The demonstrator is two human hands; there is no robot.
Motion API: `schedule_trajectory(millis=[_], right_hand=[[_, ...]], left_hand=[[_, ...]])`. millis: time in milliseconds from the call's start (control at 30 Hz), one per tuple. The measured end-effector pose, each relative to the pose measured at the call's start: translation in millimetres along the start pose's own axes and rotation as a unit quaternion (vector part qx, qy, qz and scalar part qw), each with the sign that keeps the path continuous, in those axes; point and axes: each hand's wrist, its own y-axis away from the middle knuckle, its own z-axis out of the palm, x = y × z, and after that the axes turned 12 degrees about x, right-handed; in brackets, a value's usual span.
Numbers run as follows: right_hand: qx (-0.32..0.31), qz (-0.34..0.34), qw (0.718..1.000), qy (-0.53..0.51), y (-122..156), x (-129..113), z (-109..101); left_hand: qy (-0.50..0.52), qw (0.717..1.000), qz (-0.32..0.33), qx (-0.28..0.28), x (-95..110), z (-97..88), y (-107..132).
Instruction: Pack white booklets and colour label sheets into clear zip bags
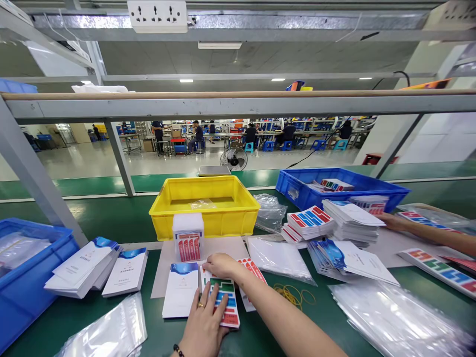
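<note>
A stack of colour-printed sheets (231,305) with red, green and blue blocks lies before me on the bench. My left hand (206,317), wearing a ring and a bead bracelet, rests on it with fingers spread. At the stack's top edge my right hand (222,266) has its fingers curled together on the sheets; its thumb is hidden. Left of the stack lies a white booklet (180,292) with a blue top. Red-printed sheets (253,271) stick out beneath my right forearm. Behind them, a clear box of red-printed cards (189,239) stands against the yellow bin (204,225).
Booklet stacks (84,265) and a blue bin (33,277) are at left. Clear bags (111,329), rubber bands (292,295) and more printed stacks (310,220) surround the work area. Another person's arm (427,229) reaches in at right, near a blue crate (342,186).
</note>
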Motion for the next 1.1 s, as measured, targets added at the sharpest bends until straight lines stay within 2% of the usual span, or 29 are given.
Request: schedule_trajectory(millis=[133, 267, 400, 533, 867, 967, 1100], right_hand=[[0.020, -0.006, 1.000, -0.005, 3, 18, -12], [0.062, 0.042, 0.997, 0.031, 17, 50, -23], [0.054, 0.074, 0.993, 0.070, 27, 67, -17], [0.058, 0.076, 0.991, 0.097, 31, 67, -9], [0.085, 0.079, 0.988, 0.103, 58, 53, -7], [0.129, 0.105, 0.980, 0.107, 76, 45, -13], [0.163, 0.197, 0.961, 0.102, 111, 37, -14]], left_hand=[[0.008, 0.999, -0.018, 0.034, -7, -13.7, 0], [-0.074, 0.984, -0.131, 0.092, -35, -41.3, -21], [-0.096, 0.977, -0.168, 0.090, -62, -51.8, -44], [-0.097, 0.977, -0.175, 0.077, -68, -46.0, -48], [-0.125, 0.977, -0.159, 0.062, -56, -45.2, -18], [-0.136, 0.976, -0.160, 0.065, -56, -45.0, -16], [-0.144, 0.975, -0.157, 0.067, -56, -44.2, -16]])
